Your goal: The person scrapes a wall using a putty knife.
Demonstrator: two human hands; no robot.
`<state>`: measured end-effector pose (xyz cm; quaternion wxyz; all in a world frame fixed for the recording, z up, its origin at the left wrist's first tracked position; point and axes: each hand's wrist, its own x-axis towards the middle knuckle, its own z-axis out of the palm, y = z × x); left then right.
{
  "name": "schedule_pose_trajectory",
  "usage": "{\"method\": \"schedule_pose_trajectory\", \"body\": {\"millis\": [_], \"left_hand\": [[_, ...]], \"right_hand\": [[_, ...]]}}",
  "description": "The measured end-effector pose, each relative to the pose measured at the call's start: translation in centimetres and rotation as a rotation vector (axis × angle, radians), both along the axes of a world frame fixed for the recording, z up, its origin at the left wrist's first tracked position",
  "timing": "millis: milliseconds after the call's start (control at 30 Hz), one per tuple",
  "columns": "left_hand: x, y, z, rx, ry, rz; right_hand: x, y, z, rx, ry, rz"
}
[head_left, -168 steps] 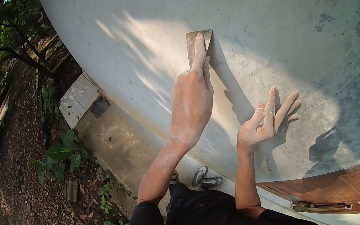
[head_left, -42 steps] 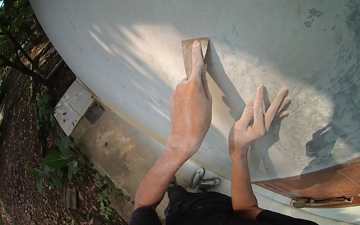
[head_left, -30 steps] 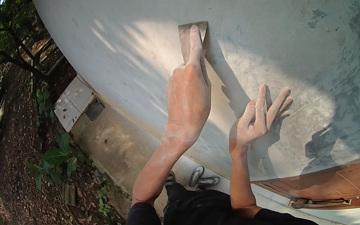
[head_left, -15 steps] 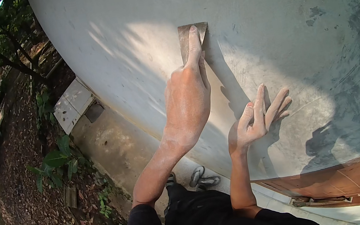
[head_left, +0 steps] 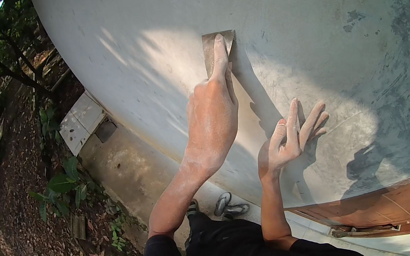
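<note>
A small brown sheet of sandpaper (head_left: 213, 44) lies flat against a pale grey plastered wall (head_left: 306, 17). My left hand (head_left: 212, 118), dusted white, presses the sheet to the wall with its fingers stretched upward over it. Lower and to the right, my right hand (head_left: 289, 140) rests flat on the wall with its fingers spread and holds nothing. The two hands are a short gap apart. Both forearms come up from black sleeves at the bottom edge.
A brown panelled band (head_left: 394, 204) runs along the wall's lower right. Below me are a concrete strip (head_left: 130, 168), a white square cover (head_left: 80, 122), a pair of sandals (head_left: 230, 206), green plants (head_left: 61, 186) and leaf-covered ground (head_left: 25, 231).
My left hand has slid the sandpaper a little way up the wall over the last seconds. My right hand has stayed planted in almost the same spot.
</note>
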<state>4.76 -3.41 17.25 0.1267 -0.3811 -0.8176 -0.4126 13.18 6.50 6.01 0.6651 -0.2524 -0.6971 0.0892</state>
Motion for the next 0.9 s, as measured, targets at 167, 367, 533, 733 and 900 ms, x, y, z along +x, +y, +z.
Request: {"method": "schedule_pose_trajectory", "body": {"millis": [167,367,533,733,900], "left_hand": [[0.4,-0.1,-1.2,0.043,0.070,-0.007],[0.0,0.1,0.4,0.055,0.023,0.019],[-0.1,-0.1,-0.8,0.058,0.042,-0.009],[0.4,0.0,-0.7,0.059,0.095,0.015],[-0.1,-0.1,0.7,0.035,0.053,0.074]], "right_hand": [[0.1,-0.3,0.3,-0.027,-0.009,0.010],[0.7,-0.1,0.5,-0.028,-0.022,0.022],[0.2,0.0,0.1,-0.012,-0.017,0.011],[0.5,-0.1,0.3,-0.013,-0.010,0.024],[0.8,-0.2,0.6,-0.030,-0.027,0.031]]}}
